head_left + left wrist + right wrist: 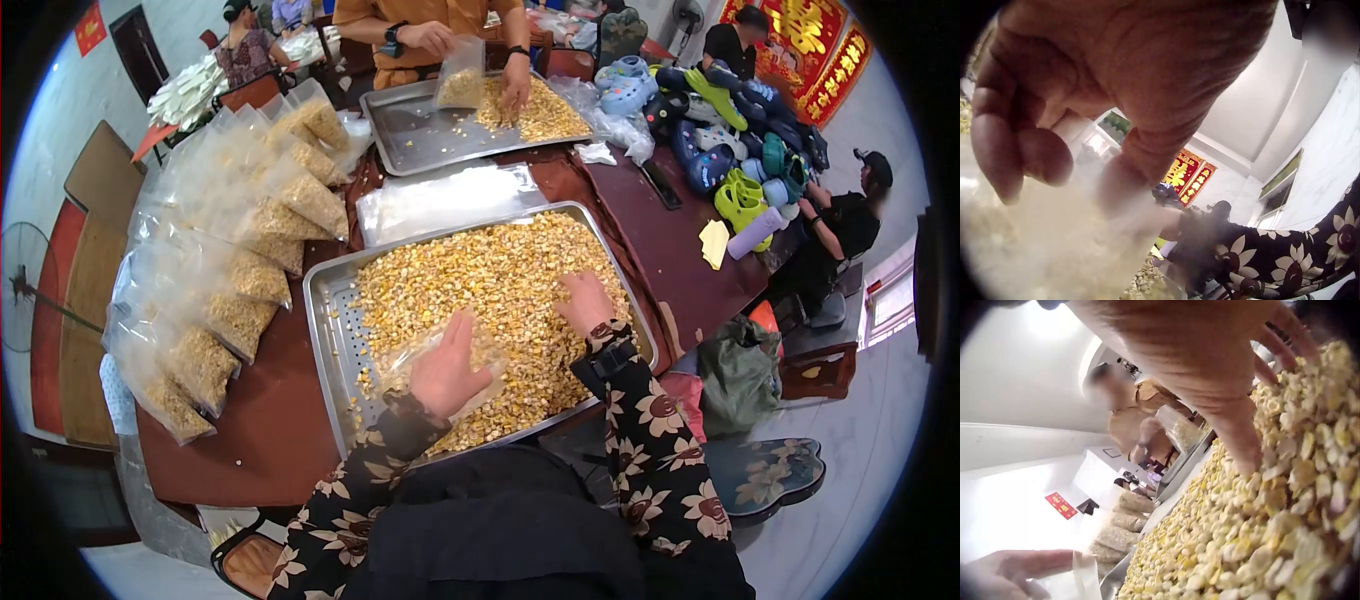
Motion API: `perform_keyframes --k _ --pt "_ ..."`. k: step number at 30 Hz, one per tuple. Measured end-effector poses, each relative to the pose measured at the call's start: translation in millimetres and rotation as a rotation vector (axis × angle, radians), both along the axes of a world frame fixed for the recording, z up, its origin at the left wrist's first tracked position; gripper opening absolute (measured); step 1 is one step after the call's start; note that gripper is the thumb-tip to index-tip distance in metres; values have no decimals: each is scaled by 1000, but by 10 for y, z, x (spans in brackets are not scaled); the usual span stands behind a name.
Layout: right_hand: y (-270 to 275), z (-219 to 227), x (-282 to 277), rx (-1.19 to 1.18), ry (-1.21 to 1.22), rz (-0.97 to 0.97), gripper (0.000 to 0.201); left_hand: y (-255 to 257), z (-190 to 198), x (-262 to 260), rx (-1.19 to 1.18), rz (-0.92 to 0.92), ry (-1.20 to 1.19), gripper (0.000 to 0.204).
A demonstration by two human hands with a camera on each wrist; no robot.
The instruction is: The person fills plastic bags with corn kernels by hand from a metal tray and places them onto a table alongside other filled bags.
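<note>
A large metal tray (322, 345) holds a broad layer of yellow and pale corn kernels (470, 265). Over its near left part, my left hand (452, 368) holds a clear plastic bag (400, 366); the bag looks hazy in the left wrist view, below curled fingers (997, 144). From the right wrist view, that hand pinches the bag's edge. My right hand (588, 303) reaches into the kernels on the tray's right side. Its fingers are spread, and the thumb and fingertips touch the kernels in the right wrist view.
Filled clear bags (235, 290) stand in rows on the left. Flat empty bags (450, 203) lie beyond my tray. Across the table a person holds a part-filled bag (460, 85) over another tray (410, 148). Clog shoes (740, 205) are piled at the right, near a phone (661, 185).
</note>
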State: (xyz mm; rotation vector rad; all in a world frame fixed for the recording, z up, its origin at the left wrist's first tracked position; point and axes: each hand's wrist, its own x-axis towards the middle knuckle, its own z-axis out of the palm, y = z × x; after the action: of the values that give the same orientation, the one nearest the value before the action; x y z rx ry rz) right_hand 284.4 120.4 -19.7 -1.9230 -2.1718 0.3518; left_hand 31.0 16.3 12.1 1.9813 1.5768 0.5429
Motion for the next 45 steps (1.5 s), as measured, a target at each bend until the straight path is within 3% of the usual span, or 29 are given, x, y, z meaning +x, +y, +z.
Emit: perform_keyframes --k 3,4,5,7,8,12,17,19,21,23,24,26,29,33,38,41,43,45 --pt "72 -246 -77 -41 35 -7 28 -3 126 40 -167 40 16 85" --pt "85 -312 -47 219 54 171 22 -1 96 38 -169 47 14 85" --pt "114 -380 -20 215 54 178 22 1 45 33 -143 34 6 87" --pt "63 -104 -116 -324 578 6 16 -3 20 32 -121 21 -3 89" --pt "-3 94 -179 -473 756 -31 12 9 44 41 -153 13 4 89" --pt "-212 443 -461 -597 1031 88 13 41 60 63 -185 -6 1 91" --pt "-400 548 -662 -702 927 259 23 67 62 62 -199 -14 -14 91" --pt "-427 596 -672 -533 738 274 27 67 49 58 -215 -18 -22 91" --pt "-363 620 -537 -517 752 200 29 55 -10 59 -160 -10 -16 91" --pt "-219 440 -237 -283 617 65 32 55 -9 51 -165 -15 -18 91" --pt "-147 318 -37 -278 612 63 32 63 -7 48 -172 -17 -17 91" --pt "-32 67 350 27 196 66 42 67 -31 48 -178 -20 -14 90" --pt "-17 -111 623 -13 56 -57 55 62 -122 53 -168 -24 -3 90" --pt "-90 10 434 -171 -98 -176 65 63 -82 57 -177 -29 -9 89" --pt "-132 -181 221 7 96 -62 25 51 -46 64 -179 -26 -21 88" --pt "-81 -293 179 113 228 65 25 47 -89 48 -166 -21 -36 88" --pt "-92 -114 37 123 303 113 22 40 -124 43 -161 -22 -47 88" --pt "-116 138 -88 -528 851 -65 16 46 -128 51 -156 -23 -46 88"
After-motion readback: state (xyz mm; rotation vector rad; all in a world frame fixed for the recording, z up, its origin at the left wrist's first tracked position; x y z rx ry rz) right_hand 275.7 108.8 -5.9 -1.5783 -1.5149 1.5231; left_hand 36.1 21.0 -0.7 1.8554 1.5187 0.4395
